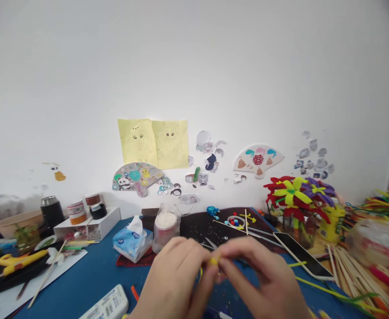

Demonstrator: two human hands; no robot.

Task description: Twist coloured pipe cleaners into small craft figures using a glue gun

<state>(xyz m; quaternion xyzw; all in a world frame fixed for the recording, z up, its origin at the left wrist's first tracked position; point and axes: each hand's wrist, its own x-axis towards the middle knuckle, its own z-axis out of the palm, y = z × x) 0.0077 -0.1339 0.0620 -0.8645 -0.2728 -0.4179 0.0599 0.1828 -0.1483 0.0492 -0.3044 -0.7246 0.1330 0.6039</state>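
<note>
Hands (177, 274) (263, 272), two, pinch one yellow piece (213, 261) below two fans (137, 177) (259, 160).

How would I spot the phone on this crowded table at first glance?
Find the bunch of red, yellow and purple flowers on the person's right. The phone lies flat just in front, slanting, dark screen up. Unlike the thin wooden sticks beside it, it's one broad slab with a light edge.
</note>
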